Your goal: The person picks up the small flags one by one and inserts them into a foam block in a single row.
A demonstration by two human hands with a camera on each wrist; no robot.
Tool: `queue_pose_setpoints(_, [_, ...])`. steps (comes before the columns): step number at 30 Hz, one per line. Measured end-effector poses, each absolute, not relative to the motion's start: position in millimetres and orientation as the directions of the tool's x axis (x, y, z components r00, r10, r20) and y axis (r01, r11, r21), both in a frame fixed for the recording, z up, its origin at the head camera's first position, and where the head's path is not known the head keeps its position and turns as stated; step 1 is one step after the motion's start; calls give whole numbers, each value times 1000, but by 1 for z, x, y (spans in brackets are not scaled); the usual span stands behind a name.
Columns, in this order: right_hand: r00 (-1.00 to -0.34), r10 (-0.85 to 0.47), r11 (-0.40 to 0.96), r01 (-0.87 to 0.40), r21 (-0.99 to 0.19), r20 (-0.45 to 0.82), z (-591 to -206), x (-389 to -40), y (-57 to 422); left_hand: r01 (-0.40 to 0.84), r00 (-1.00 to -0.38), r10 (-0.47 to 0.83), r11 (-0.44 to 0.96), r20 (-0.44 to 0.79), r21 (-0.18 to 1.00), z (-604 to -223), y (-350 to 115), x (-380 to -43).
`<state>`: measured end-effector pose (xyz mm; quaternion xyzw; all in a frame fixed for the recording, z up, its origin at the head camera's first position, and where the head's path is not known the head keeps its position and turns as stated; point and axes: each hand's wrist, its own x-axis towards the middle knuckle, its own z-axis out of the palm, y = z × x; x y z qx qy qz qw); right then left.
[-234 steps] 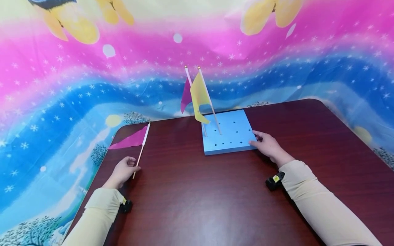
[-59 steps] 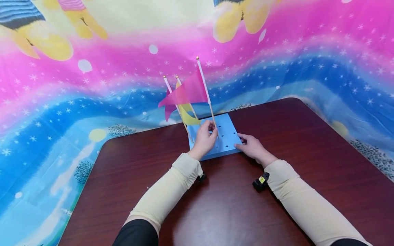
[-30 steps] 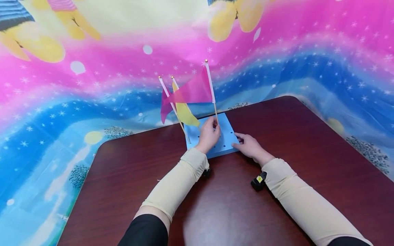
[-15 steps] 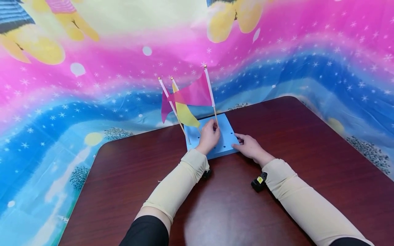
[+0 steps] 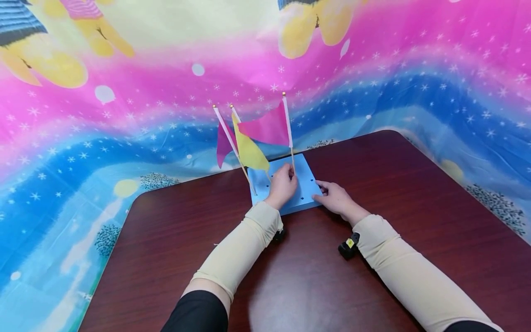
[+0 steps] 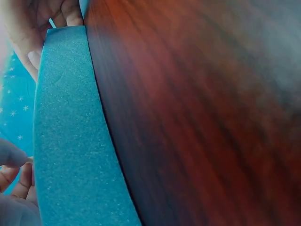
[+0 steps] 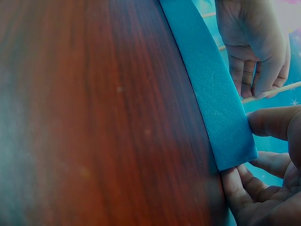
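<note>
My left hand [image 5: 282, 186] pinches the thin wooden stick of a pink pennant flag [image 5: 271, 124] low down, over a light blue foam board [image 5: 308, 188] with small holes. The stick stands nearly upright; its lower end is behind my fingers in the head view. My right hand [image 5: 338, 198] holds the board's right front corner, thumb and fingers on its edges, as the right wrist view shows. To the left, a yellow flag [image 5: 250, 150] and a magenta flag [image 5: 224, 145] lean leftward with their sticks in the board. The left wrist view shows the board's front side [image 6: 75, 117].
The board lies near the back edge of a dark red-brown wooden table [image 5: 178, 230]. Behind it hangs a colourful printed cloth [image 5: 166, 92]. Black wrist cameras, such as the right one [image 5: 348, 246], sit under the cuffs.
My left hand has brought the pink flag from the table's left side to the board. Over the last second the flag sinks slightly and straightens. My right hand stays at the board's corner.
</note>
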<state>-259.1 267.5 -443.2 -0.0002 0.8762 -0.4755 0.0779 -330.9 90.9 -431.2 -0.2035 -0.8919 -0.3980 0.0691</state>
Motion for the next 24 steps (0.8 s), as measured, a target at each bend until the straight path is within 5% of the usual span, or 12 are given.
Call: queue_pose_setpoints(24, [-986,-83,550,77,-832,-147,-445,-260,273,338,-931,307,528,196,779,-429,83,-323])
